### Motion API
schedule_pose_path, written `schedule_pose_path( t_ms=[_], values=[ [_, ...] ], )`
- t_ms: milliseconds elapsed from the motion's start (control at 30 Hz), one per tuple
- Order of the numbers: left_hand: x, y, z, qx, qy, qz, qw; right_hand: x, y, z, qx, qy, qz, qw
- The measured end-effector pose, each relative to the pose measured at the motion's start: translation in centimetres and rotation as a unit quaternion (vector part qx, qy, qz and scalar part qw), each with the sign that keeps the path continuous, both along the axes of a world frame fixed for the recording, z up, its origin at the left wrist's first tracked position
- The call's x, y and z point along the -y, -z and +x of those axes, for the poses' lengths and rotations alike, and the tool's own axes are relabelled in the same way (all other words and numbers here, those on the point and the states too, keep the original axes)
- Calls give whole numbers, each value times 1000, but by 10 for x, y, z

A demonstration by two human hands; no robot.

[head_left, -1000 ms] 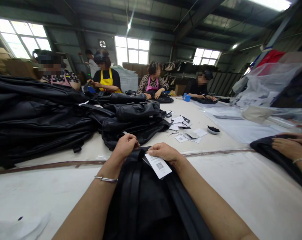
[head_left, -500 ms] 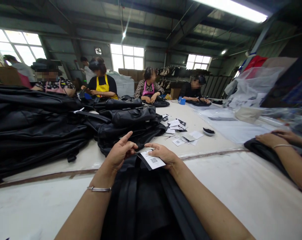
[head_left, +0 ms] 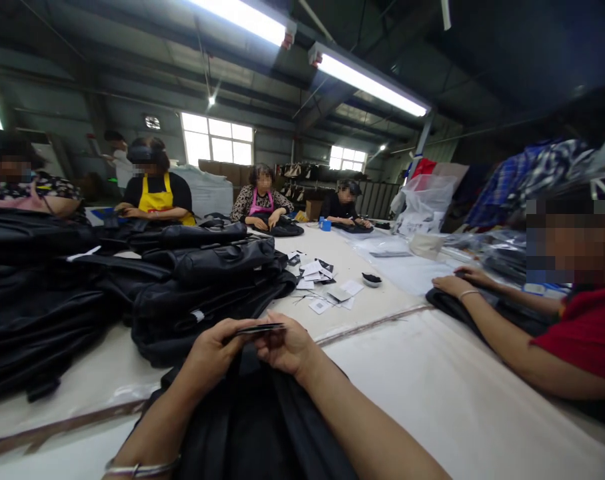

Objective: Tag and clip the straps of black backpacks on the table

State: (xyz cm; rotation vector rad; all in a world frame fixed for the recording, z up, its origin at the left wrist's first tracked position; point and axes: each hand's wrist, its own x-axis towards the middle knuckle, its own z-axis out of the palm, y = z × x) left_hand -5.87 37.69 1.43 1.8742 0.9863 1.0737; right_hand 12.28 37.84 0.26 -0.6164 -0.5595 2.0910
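Between my two hands is a hang tag, seen nearly edge-on as thin dark and pale layers. My left hand pinches its left end between thumb and fingers. At the other end, the curled fingers of my right hand grip the tag. Below both hands lies a black bag with long straps, on the near side of the table, its top partly covered by my hands. Whether a cord joins tag and bag cannot be made out.
Black bags are heaped at the left. Loose tags lie mid-table beside a small dish of dark bits. At the right a co-worker in a red sleeve handles a dark item. Several other people sit across the table.
My left hand has gone from pointing beside the tag to pinching it. The tag has turned from face-on to edge-on. The view has swung right, bringing the co-worker's red sleeve in.
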Motion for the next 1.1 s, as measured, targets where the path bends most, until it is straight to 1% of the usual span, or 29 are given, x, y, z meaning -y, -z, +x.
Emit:
schedule_pose_path(
  t_ms=[67,133,167,200,233,267,333,367,400,433,533,567,633,667,733,800,833,900,933,1000,1100],
  values=[
    [-1,5,3,27,-61,-13,998,3,-2,-1,21,-29,34,999],
    [-3,10,3,58,-118,-55,990,6,-3,-1,78,-37,90,992],
    [-3,11,3,77,-134,-81,985,7,-4,-1,125,-20,125,984],
    [-4,13,3,99,-140,-106,979,8,-4,-1,182,15,164,969],
    [-4,14,2,117,-135,-126,976,10,-5,-1,246,65,210,944],
    [-5,14,3,130,-122,-139,974,11,-5,-1,313,123,261,905],
    [-5,14,4,128,-94,-145,977,12,-7,-1,418,230,353,805],
    [-4,14,5,116,-83,-138,980,13,-8,-1,450,261,383,764],
    [-4,13,6,97,-76,-124,985,15,-8,-2,469,273,398,740],
    [-3,13,7,74,-72,-105,989,16,-9,-3,477,272,401,733],
    [3,10,12,-22,-68,-29,997,18,-7,-8,480,255,374,751],
    [5,8,14,-55,-67,-6,996,19,-7,-8,485,264,368,748],
    [8,6,16,-99,-57,28,993,18,-5,-9,499,291,368,728],
    [10,4,16,-106,-44,34,993,18,-4,-8,507,303,370,717],
    [11,2,13,-93,-1,8,996,16,-3,-6,522,321,370,698],
    [9,1,5,-30,38,-74,996,15,-2,-5,531,341,361,687],
    [8,0,1,23,42,-123,991,15,-2,-4,531,353,355,683],
    [5,0,-9,149,22,-206,967,15,-2,-4,526,370,349,681],
    [3,0,-13,209,7,-228,951,15,-3,-4,523,373,349,682],
    [1,1,-18,298,-13,-239,924,17,-3,-6,521,368,355,683],
    [-2,2,-18,368,-30,-205,906,20,-4,-7,531,353,371,675]
  ],
)
